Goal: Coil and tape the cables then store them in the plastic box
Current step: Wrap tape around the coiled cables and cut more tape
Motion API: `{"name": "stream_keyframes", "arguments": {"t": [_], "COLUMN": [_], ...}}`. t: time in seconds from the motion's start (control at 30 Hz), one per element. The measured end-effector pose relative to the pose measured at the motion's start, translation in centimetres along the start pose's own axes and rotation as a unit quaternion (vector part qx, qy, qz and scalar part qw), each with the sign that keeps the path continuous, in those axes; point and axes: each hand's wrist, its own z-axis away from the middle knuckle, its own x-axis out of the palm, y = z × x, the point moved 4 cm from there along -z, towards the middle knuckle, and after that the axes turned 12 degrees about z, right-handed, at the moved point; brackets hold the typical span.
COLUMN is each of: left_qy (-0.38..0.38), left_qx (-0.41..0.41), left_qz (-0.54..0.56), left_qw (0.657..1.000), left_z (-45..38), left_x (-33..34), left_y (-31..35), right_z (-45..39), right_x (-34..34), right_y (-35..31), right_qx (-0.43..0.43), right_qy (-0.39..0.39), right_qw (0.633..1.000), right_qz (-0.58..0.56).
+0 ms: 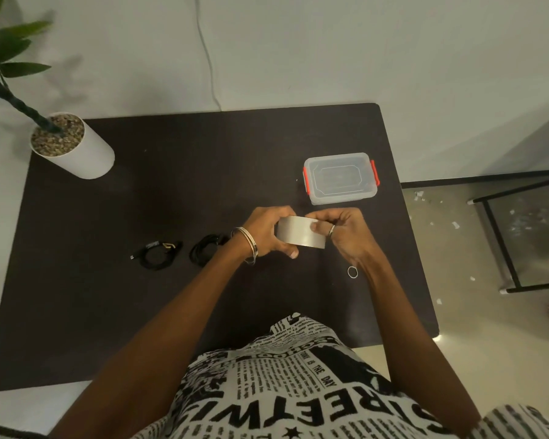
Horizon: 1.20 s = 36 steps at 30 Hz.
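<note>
gripping: left hand (pixel 268 231) is curling its fingers round the tape roll (pixel 301 235), held above the table (pixel 108 296)
picking: right hand (pixel 341 231) is pinching at the roll's edge, probably hunting the tape end
step: taping, seemingly just starting; next is calling for a freed strip
cables: two coiled cables (pixel 159 255) (pixel 207 250) are lying left of the hands
box: plastic box (pixel 341 179) is sitting lidded, latches needing opening
around: rubber band (pixel 352 272), potted plant (pixel 73 147)

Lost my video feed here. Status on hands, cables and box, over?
Both hands, left and right, grip the tape roll. Two coiled black cables untaped on table. Plastic box lid closed. Nothing in the way.
</note>
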Motion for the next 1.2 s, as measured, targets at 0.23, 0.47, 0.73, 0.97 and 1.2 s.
{"name": "stream_keyframes", "arguments": {"t": [0.23,0.47,0.73,0.97,1.2], "left_qy": [0.002,0.056,0.103,0.111,0.087], "left_qx": [-0.013,-0.007,-0.003,0.001,0.009], "left_qz": [0.001,-0.022,-0.103,-0.139,-0.158], "left_qw": [1.0,0.998,0.989,0.984,0.984], "left_z": [0.1,0.1,-0.3,0.1,0.0], "left_x": [0.2,-0.4,0.1,0.7,0.4], "left_y": [0.0,0.1,0.5,0.8,0.8], "right_z": [0.0,0.3,1.6,1.5,-0.2], "right_x": [0.0,-0.3,0.8,1.9,1.6], "right_y": [-0.1,0.0,-1.4,-2.0,-1.1], "right_qx": [-0.018,-0.019,-0.004,0.016,-0.003], "right_qy": [0.008,0.133,0.278,0.303,0.23], "right_qw": [1.0,0.991,0.945,0.921,0.927], "right_qz": [0.024,-0.018,0.172,0.244,0.297]}}
